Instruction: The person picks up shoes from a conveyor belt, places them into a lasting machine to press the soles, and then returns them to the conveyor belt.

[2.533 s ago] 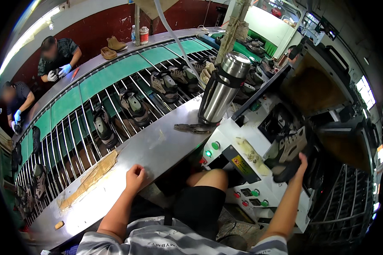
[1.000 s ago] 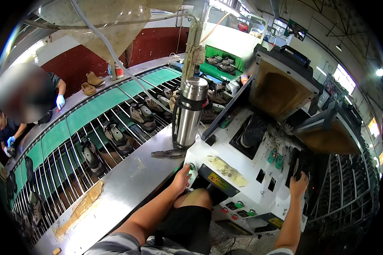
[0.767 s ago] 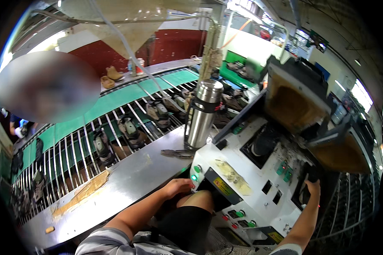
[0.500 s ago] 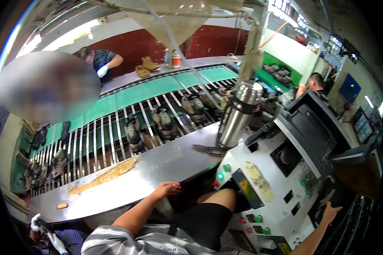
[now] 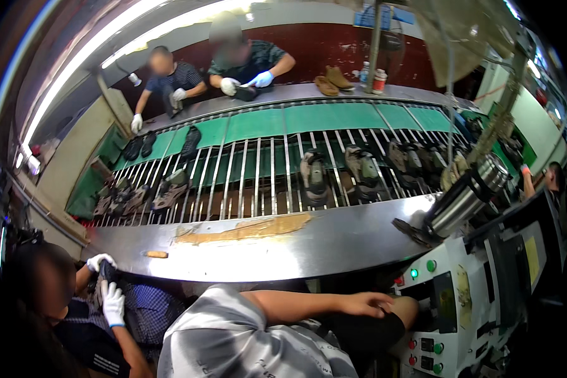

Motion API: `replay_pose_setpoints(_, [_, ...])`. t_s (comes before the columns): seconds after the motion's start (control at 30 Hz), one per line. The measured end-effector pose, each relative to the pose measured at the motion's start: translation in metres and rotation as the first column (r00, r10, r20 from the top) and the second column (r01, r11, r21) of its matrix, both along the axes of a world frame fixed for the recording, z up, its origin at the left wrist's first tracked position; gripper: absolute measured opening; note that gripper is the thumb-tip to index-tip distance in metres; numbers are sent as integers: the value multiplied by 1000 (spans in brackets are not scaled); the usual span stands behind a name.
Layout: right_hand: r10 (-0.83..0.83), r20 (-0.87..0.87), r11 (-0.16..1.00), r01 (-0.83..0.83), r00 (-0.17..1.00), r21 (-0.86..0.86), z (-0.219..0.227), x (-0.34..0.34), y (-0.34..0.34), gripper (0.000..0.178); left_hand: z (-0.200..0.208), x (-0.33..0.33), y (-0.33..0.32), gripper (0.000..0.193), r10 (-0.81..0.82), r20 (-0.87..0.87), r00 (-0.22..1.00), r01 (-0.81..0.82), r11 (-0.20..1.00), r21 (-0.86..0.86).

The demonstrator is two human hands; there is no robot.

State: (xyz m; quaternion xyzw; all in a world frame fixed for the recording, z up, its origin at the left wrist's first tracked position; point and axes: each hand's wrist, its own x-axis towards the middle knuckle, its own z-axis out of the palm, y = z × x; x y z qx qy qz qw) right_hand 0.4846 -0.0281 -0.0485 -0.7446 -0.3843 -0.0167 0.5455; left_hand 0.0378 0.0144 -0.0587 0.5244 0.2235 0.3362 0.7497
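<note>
My left hand (image 5: 368,305) rests by my bare knee, over the dark shorts. Its fingers are loosely bent and apart, with nothing in them. Just right of it stands a white machine panel (image 5: 463,340) with red and green buttons, one lit green. My right hand is out of the picture. Beyond my left arm runs a metal ledge (image 5: 340,246), with a strip of brown tape (image 5: 246,230) stuck on it and a small tan piece (image 5: 156,254) lying at its left. A steel flask (image 5: 463,205) with a black band leans at the ledge's right end.
Shoes, such as one grey-brown shoe (image 5: 313,179), sit on the slatted conveyor (image 5: 233,189). Across its green belt (image 5: 252,126), two gloved people handle dark shoes. Tan boots (image 5: 337,79) and bottles stand on the far shelf. Close at my left, another person in white gloves (image 5: 113,303) holds a shoe.
The view has swung left. My right hand, earlier at the machine on the right, has gone out of the picture. My left hand now lies by my knee.
</note>
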Motion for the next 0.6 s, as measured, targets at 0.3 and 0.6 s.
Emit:
replay_pose_setpoints(0.3, [825, -552, 166, -883, -119, 438, 40, -244, 50, 64, 101, -50, -29, 51, 518, 508, 688, -478, 850, -220])
replay_pose_setpoints(0.6, [579, -619, -746, -650, -530, -141, 69, -508, 23, 57, 40, -247, -150, 55, 915, -309, -261, -939, -165, 302])
